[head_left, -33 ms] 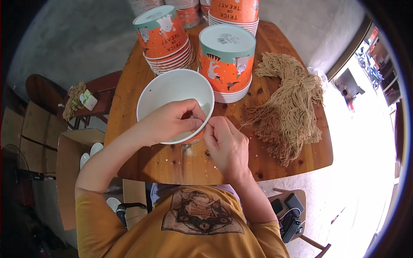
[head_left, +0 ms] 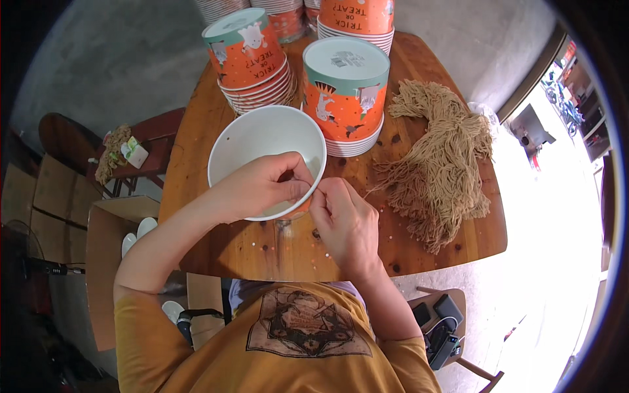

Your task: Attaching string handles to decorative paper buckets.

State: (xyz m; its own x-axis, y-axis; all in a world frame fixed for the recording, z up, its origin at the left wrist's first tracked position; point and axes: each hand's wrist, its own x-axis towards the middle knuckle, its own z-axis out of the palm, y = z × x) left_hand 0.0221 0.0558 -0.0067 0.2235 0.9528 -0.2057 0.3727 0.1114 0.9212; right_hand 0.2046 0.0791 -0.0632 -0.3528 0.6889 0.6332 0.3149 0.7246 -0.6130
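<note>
A white-lined paper bucket (head_left: 246,141) stands tilted near the middle of the table, its open mouth toward me. A small dark hole shows in its inner left wall. My left hand (head_left: 275,180) reaches into the mouth, thumb and fingers pinched together against the inside of the right wall. Just outside that same rim, my right hand (head_left: 347,223) is closed, its fingertips pressed together by the bucket's edge. Whatever is between the fingers of either hand is hidden. To the right lies a bundle of tan cords (head_left: 452,157), loose ends toward the bucket.
Upside-down stacks of orange and green buckets, one left (head_left: 252,56) and one right (head_left: 347,92), stand behind on the wooden table (head_left: 216,252). More stacks rise at the back. A cardboard box (head_left: 108,262) sits at lower left, a stool with dark devices (head_left: 449,314) at lower right.
</note>
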